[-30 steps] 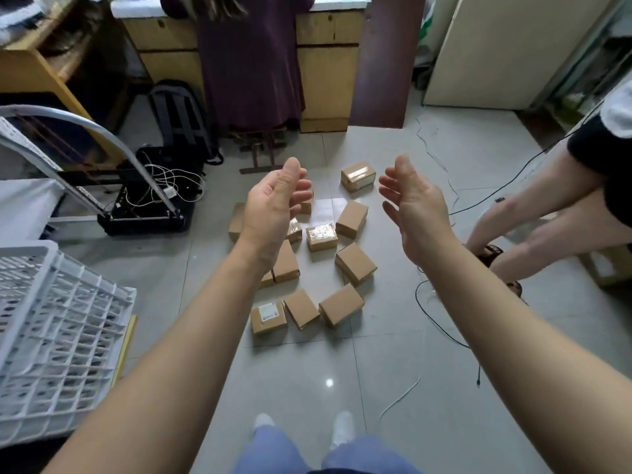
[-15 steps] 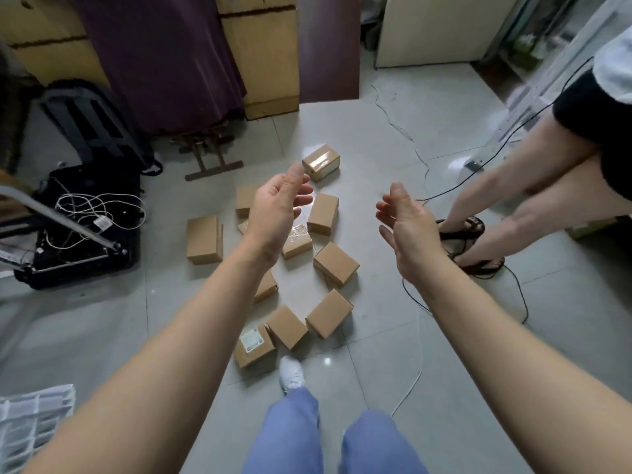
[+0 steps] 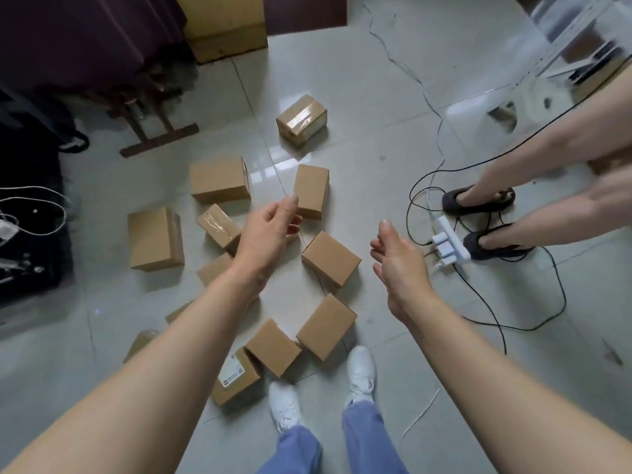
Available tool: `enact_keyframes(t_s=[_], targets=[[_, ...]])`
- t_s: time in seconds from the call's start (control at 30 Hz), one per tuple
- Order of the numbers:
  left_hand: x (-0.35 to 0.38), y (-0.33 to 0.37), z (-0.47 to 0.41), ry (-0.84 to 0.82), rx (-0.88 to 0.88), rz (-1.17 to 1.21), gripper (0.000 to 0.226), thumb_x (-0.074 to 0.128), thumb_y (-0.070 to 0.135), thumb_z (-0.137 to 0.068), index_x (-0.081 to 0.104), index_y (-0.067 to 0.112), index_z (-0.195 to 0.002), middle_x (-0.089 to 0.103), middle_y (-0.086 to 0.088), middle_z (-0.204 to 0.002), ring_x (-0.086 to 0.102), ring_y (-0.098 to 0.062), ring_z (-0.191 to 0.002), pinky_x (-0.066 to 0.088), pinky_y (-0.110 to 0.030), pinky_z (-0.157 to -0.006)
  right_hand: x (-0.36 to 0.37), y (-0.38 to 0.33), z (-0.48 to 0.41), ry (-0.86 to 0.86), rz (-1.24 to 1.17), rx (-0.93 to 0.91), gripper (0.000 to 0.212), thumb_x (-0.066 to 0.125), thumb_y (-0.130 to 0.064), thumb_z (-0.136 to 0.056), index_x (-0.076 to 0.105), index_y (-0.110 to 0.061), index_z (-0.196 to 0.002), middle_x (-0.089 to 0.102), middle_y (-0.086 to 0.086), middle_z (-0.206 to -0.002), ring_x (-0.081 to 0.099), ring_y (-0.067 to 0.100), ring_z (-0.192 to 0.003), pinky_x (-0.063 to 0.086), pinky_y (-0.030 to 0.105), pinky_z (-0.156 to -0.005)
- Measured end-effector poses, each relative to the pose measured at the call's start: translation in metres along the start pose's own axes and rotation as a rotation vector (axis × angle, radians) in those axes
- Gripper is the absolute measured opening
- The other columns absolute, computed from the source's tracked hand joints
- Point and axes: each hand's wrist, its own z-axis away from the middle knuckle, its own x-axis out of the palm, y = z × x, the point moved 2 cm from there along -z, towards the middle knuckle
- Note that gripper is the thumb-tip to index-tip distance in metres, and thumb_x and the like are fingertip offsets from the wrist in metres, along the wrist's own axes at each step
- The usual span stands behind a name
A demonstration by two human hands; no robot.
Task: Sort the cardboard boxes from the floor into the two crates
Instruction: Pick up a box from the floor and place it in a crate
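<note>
We hover both hands over the cardboard boxes [image 3: 330, 258] clustered mid-floor; left hand [image 3: 270, 234] and right hand [image 3: 396, 258] are loosely curled, holding nothing; bare tile opens far of the cluster and near right; we count ten boxes plainly, two more half hidden under our left forearm; to the right, one power strip [image 3: 449, 242], black cables [image 3: 533, 323] and another person's two feet [image 3: 477, 200] crowd in; a black case [image 3: 30, 254] sits left.

Bare forearms [image 3: 178, 354], blue trousers [image 3: 369, 443], white sneakers [image 3: 360, 374].
</note>
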Motion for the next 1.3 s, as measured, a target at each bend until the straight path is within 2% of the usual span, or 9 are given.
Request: enact_keyframes(t_s=[0.2, 0.4, 0.57, 0.63, 0.77, 0.9, 1.07, 1.17, 1.3], targets=[[0.041, -0.123, -0.102, -0.008, -0.073, -0.066, 0.035, 0.048, 0.039, -0.096, 0.061, 0.006, -0.095, 0.059, -0.006, -0.088, 0.054, -0.014, -0.081, 0.043, -0.013, -0.067, 0.019, 0.097, -0.125, 0.023, 0.092, 0.098, 0.028, 0.050, -0.053, -0.092, 0.052, -0.026, -0.085, 0.058, -0.009, -0.093, 0.057, 0.017, -0.100, 0.045, 0.035, -0.091], [0.076, -0.243, -0.185, -0.015, -0.100, -0.226, 0.033, 0.050, 0.045, -0.094, 0.065, 0.015, -0.091, 0.059, 0.009, -0.077, 0.052, -0.005, -0.075, 0.040, -0.026, -0.072, 0.031, 0.193, -0.221, 0.033, 0.150, 0.225, 0.043, 0.045, -0.056, -0.093, 0.052, -0.022, -0.118, 0.049, -0.008, -0.095, 0.048, 0.010, -0.087, 0.035, 0.025, -0.077], [0.092, -0.328, -0.242, -0.016, -0.134, -0.412, 0.043, 0.047, 0.050, -0.093, 0.063, 0.012, -0.108, 0.064, 0.004, -0.099, 0.055, -0.011, -0.091, 0.038, -0.019, -0.070, 0.042, 0.260, -0.288, 0.048, 0.153, 0.348, 0.040, 0.044, -0.059, -0.092, 0.048, -0.024, -0.111, 0.041, -0.015, -0.080, 0.041, 0.004, -0.071, 0.031, 0.025, -0.079], [0.097, -0.356, -0.262, -0.033, -0.162, -0.465, 0.056, 0.045, 0.051, -0.093, 0.054, 0.008, -0.128, 0.059, -0.003, -0.125, 0.053, -0.019, -0.113, 0.041, -0.027, -0.089, 0.049, 0.283, -0.310, 0.035, 0.120, 0.408, 0.050, 0.044, -0.062, -0.090, 0.051, -0.022, -0.120, 0.049, -0.013, -0.088, 0.048, 0.012, -0.084, 0.032, 0.027, -0.083], [0.106, -0.398, -0.290, -0.063, -0.256, -0.477, 0.074, 0.044, 0.055, -0.093, 0.028, 0.009, -0.148, 0.033, -0.008, -0.153, 0.034, -0.025, -0.137, 0.028, -0.034, -0.109, 0.061, 0.320, -0.339, 0.000, 0.086, 0.503, 0.080, 0.045, -0.069, -0.085, 0.038, -0.013, -0.143, 0.046, -0.002, -0.143, 0.044, 0.020, -0.128, 0.032, 0.032, -0.104], [0.112, -0.409, -0.301, -0.091, -0.320, -0.368, 0.070, 0.043, 0.056, -0.092, 0.040, 0.007, -0.142, 0.043, -0.008, -0.145, 0.043, -0.025, -0.129, 0.033, -0.038, -0.110, 0.064, 0.325, -0.353, -0.045, 0.009, 0.496, 0.074, 0.047, -0.066, -0.087, 0.041, -0.016, -0.140, 0.053, -0.001, -0.137, 0.049, 0.020, -0.126, 0.034, 0.040, -0.111], [0.109, -0.374, -0.280, -0.069, -0.380, -0.216, 0.071, 0.044, 0.061, -0.087, 0.052, 0.009, -0.133, 0.054, -0.003, -0.133, 0.051, -0.022, -0.120, 0.036, -0.040, -0.108, 0.057, 0.280, -0.330, -0.033, -0.036, 0.452, 0.061, 0.049, -0.065, -0.087, 0.052, -0.018, -0.126, 0.064, -0.003, -0.113, 0.061, 0.014, -0.099, 0.048, 0.029, -0.085], [0.096, -0.327, -0.258, -0.027, -0.398, -0.114, 0.078, 0.048, 0.066, -0.078, 0.052, 0.013, -0.135, 0.054, 0.001, -0.136, 0.050, -0.019, -0.124, 0.035, -0.041, -0.110, 0.051, 0.235, -0.305, -0.029, -0.026, 0.389, 0.059, 0.048, -0.065, -0.087, 0.055, -0.017, -0.121, 0.065, -0.002, -0.108, 0.062, 0.015, -0.096, 0.050, 0.032, -0.087], [0.071, -0.243, -0.225, 0.048, -0.386, -0.022, 0.063, 0.048, 0.061, -0.087, 0.056, 0.016, -0.131, 0.057, 0.002, -0.133, 0.051, -0.018, -0.124, 0.035, -0.042, -0.110, 0.047, 0.150, -0.259, -0.026, 0.029, 0.278, 0.059, 0.046, -0.070, -0.084, 0.058, -0.020, -0.112, 0.065, 0.000, -0.110, 0.062, 0.019, -0.100, 0.049, 0.039, -0.095]])
